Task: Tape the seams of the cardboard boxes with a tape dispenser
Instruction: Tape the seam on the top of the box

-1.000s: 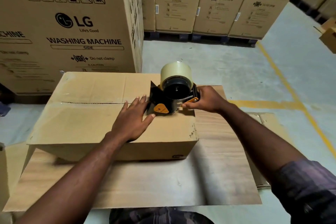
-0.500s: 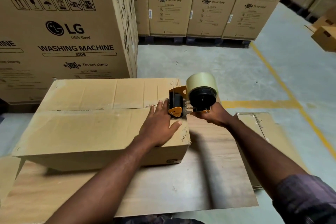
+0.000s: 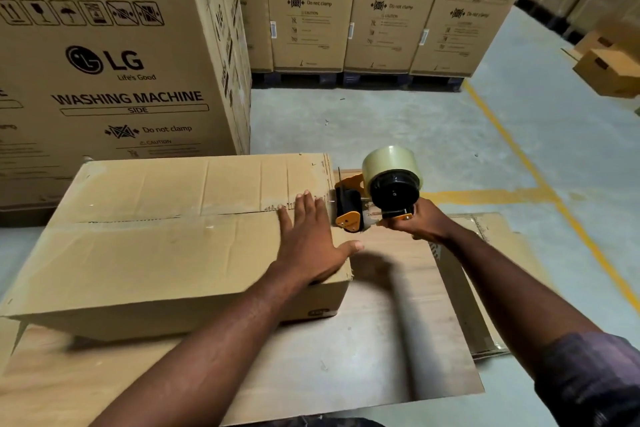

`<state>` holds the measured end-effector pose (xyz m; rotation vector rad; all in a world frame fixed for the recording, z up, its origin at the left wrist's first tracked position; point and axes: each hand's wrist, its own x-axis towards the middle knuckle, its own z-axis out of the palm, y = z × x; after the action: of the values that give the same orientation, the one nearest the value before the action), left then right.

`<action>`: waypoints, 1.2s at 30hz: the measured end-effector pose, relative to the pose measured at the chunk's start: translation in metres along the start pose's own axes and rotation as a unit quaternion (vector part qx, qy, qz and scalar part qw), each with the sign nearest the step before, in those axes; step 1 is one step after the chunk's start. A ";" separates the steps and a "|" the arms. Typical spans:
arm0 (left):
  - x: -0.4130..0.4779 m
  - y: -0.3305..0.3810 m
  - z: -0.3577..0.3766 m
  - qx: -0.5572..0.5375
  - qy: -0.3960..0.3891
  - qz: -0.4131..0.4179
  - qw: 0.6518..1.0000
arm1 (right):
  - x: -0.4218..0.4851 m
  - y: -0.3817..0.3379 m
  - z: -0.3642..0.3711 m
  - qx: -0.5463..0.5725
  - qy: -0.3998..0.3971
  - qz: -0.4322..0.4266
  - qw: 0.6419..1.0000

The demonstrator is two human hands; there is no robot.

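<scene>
A closed brown cardboard box (image 3: 166,246) lies on a wooden board, its top seam (image 3: 221,213) running left to right. My left hand (image 3: 311,239) presses flat on the box top at its right end, fingers straight over the seam. My right hand (image 3: 419,222) grips the handle of a black and orange tape dispenser (image 3: 374,194) carrying a roll of clear tape. The dispenser's front end sits at the box's right edge, level with the seam.
The wooden board (image 3: 346,357) rests on a grey concrete floor. A large washing machine carton (image 3: 114,73) stands behind the box on the left. A row of similar cartons (image 3: 391,10) lines the back. Flattened cardboard (image 3: 491,253) lies right; small boxes (image 3: 613,69) far right.
The dispenser went from the box top near the right end to just off the right edge. My left hand slid right along the seam to the box's end.
</scene>
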<state>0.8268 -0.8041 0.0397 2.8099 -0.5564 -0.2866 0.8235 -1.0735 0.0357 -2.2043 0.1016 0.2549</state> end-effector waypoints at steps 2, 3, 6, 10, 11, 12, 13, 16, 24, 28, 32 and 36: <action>0.002 0.006 0.004 0.000 0.018 0.015 1.000 | 0.002 -0.002 0.003 0.009 -0.004 0.001 1.000; 0.003 0.006 0.005 -0.004 0.025 0.018 1.000 | 0.003 -0.001 0.002 0.011 -0.004 0.000 1.000; 0.003 0.003 0.007 -0.011 0.029 0.019 0.999 | 0.003 0.007 -0.008 -0.005 0.000 0.002 1.000; 0.004 0.004 0.009 -0.007 0.035 0.022 0.999 | 0.003 0.022 -0.019 -0.054 -0.016 0.018 0.998; 0.005 0.004 0.009 -0.006 0.037 0.022 0.999 | 0.007 0.023 -0.017 -0.063 -0.023 0.016 0.998; 0.006 0.004 0.010 -0.005 0.038 0.022 0.999 | 0.011 0.024 -0.015 -0.071 -0.033 0.011 0.997; 0.006 0.005 0.011 -0.003 0.040 0.021 0.999 | 0.016 0.023 -0.013 -0.079 -0.043 0.005 0.996; 0.005 0.005 0.011 0.002 0.044 0.020 0.999 | 0.030 0.015 -0.014 -0.099 -0.063 0.000 0.993; 0.004 0.007 0.010 0.001 0.041 0.022 0.999 | 0.040 0.018 -0.017 -0.385 -0.128 0.063 0.912; 0.005 0.005 0.011 0.000 0.039 0.020 0.999 | 0.027 0.044 0.013 -0.347 -0.138 0.125 0.919; 0.005 0.004 0.013 0.003 0.044 0.022 0.999 | 0.010 0.074 0.030 -0.102 -0.064 0.260 0.958; 0.004 0.004 0.012 0.007 0.044 0.020 0.999 | -0.003 0.092 0.057 0.139 0.005 0.358 0.923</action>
<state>0.8263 -0.8119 0.0293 2.8058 -0.5950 -0.1510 0.7970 -1.0832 -0.0686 -1.8048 0.9024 0.5916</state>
